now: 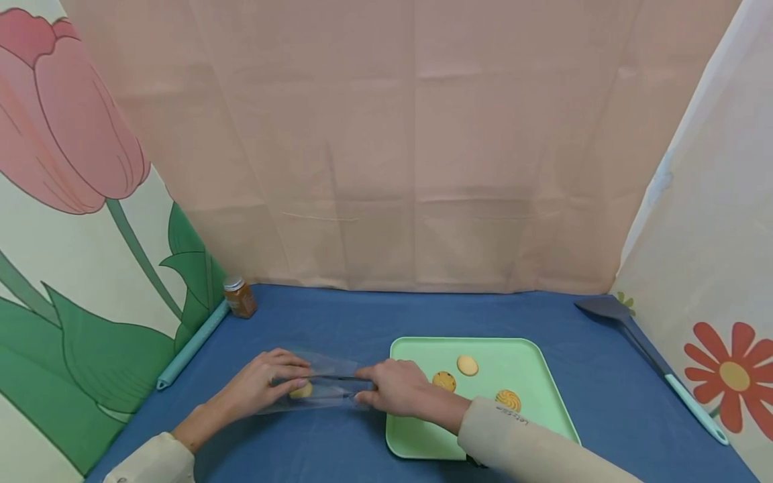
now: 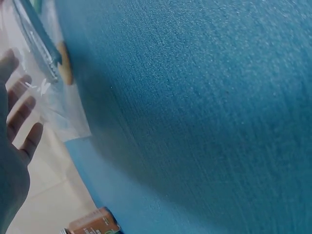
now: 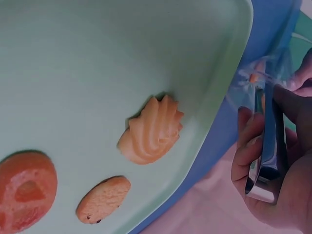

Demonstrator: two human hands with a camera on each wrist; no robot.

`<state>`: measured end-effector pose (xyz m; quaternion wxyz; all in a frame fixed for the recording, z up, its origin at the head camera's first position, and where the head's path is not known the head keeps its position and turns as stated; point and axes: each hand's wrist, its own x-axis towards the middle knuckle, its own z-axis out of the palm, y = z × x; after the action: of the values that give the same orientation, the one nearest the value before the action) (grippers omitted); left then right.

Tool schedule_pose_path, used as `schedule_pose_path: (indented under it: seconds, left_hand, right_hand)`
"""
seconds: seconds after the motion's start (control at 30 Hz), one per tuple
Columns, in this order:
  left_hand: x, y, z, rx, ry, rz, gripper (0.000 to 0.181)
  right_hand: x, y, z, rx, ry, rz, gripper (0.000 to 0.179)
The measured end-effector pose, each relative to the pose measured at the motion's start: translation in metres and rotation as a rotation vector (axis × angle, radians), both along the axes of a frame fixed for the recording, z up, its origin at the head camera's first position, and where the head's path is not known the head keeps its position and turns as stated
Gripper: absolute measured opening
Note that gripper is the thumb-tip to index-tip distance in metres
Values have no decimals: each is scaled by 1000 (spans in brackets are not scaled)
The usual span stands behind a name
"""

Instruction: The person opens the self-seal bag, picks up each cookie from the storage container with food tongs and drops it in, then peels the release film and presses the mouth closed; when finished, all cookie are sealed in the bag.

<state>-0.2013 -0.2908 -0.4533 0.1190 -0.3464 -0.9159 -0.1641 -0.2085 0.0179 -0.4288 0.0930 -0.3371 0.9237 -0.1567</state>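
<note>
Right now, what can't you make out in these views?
Head: held end of the tongs, behind the right hand.
Head: part of the cookie in the bag, behind the left hand.
Head: lower right of the tray, behind the right sleeve.
Left wrist: part of the jar, cut off by the bottom edge.

A pinkish-beige backdrop (image 1: 386,147) filled the upper middle of the head view, creased by a vertical fold near its centre and fainter horizontal ones. At the left stood a white wall panel (image 1: 36,235) printed with a large pink tulip (image 1: 90,127), green leaves (image 1: 109,349) below it. A pale panel (image 1: 712,235) closed off the right, with a red flower (image 1: 733,376) at lower right. A blue surface (image 1: 338,318) spread across the bottom, finely textured in the left wrist view. Light fell softly, with blurred shadows.
</note>
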Motion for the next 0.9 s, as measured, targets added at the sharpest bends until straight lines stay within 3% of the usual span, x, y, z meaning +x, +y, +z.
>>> schedule_pose_path:
  seconds: [0.3, 0.47, 0.67, 0.9]
  left_hand:
    - [0, -1, -1, -27, -9, 13, 24]
    - [0, -2, -2, -27, -2, 23, 24]
    - [1, -2, -4, -19, 8, 35, 24]
    - [1, -3, -2, -12, -43, 45, 25]
  right_hand:
    - [-2, 9, 4, 2, -51, -27, 45]
    - [0, 18, 7, 11, -33, -17, 45]
    - [3, 37, 11, -54, -47, 11, 43]
    - [5, 64, 17, -120, -80, 25, 44]
